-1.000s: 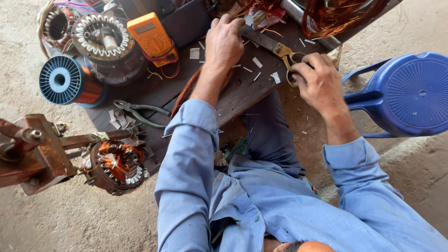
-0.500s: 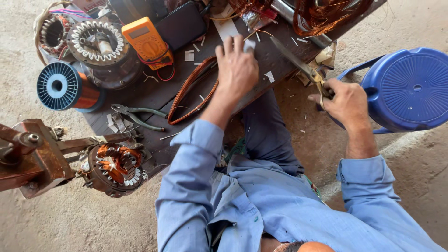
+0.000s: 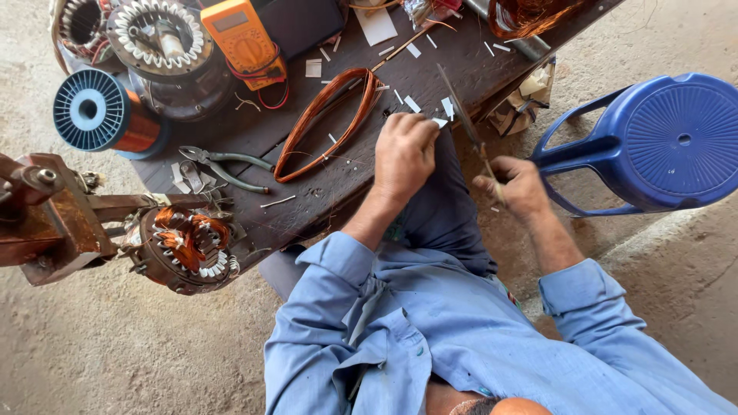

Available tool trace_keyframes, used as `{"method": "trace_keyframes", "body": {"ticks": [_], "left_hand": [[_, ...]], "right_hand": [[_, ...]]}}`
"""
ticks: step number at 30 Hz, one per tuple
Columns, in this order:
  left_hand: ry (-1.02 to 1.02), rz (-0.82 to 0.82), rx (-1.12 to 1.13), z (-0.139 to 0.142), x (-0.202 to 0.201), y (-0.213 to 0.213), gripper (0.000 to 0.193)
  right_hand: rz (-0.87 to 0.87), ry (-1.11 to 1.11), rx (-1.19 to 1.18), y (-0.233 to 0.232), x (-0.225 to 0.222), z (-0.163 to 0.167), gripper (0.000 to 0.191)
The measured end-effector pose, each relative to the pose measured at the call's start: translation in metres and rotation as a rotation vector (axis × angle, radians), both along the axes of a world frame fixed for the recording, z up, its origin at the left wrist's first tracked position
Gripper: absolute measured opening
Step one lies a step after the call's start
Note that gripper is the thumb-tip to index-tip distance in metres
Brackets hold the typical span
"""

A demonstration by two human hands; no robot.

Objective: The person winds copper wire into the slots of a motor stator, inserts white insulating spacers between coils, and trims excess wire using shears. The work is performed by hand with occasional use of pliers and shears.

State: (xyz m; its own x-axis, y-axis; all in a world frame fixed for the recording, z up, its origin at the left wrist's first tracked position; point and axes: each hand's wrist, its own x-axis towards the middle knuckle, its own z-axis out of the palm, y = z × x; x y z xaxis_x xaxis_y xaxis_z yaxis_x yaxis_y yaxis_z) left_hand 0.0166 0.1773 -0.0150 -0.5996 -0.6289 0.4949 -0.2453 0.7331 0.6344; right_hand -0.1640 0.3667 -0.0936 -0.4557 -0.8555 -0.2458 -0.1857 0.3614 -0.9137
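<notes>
Left hand [image 3: 403,150]: I'm pinching a small white paper strip [image 3: 440,121] at the bench edge [image 3: 323,200].
Right hand [image 3: 516,184]: I'm gripping scissors [image 3: 465,115], blades up.
Handling: strip seems light, flimsy; I'm holding its end.

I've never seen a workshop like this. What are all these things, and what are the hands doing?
The camera sits on the person's head and looks down at their own two hands and blue sleeves. The left hand pinches a small white strip at the edge of a dark workbench. The right hand holds long scissors. On the bench lie a loop of copper wire, pliers, an orange meter, a blue wire spool and round motor parts. Another motor part with copper windings sits clamped at the left. A blue plastic stool stands to the right.
</notes>
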Motion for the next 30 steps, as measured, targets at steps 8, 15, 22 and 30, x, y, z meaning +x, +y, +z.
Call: {"method": "trace_keyframes", "body": {"ticks": [8,15,22,30], "left_hand": [[0.549,-0.097,1.184,-0.005,-0.015,-0.039,0.033],[0.493,-0.105,1.149,-0.005,-0.015,-0.043,0.03],[0.441,-0.034,1.067,0.005,-0.016,-0.041,0.027],[0.468,-0.042,1.05,0.006,-0.016,-0.041,0.025]], "right_hand": [[0.227,-0.453,-0.27,-0.012,0.036,-0.01,0.069],[0.192,-0.329,-0.21,-0.017,0.037,0.006,0.063],[0.147,-0.316,-0.194,-0.023,0.043,0.009,0.054],[0.145,-0.26,-0.192,-0.026,0.044,0.01,0.049]]}}
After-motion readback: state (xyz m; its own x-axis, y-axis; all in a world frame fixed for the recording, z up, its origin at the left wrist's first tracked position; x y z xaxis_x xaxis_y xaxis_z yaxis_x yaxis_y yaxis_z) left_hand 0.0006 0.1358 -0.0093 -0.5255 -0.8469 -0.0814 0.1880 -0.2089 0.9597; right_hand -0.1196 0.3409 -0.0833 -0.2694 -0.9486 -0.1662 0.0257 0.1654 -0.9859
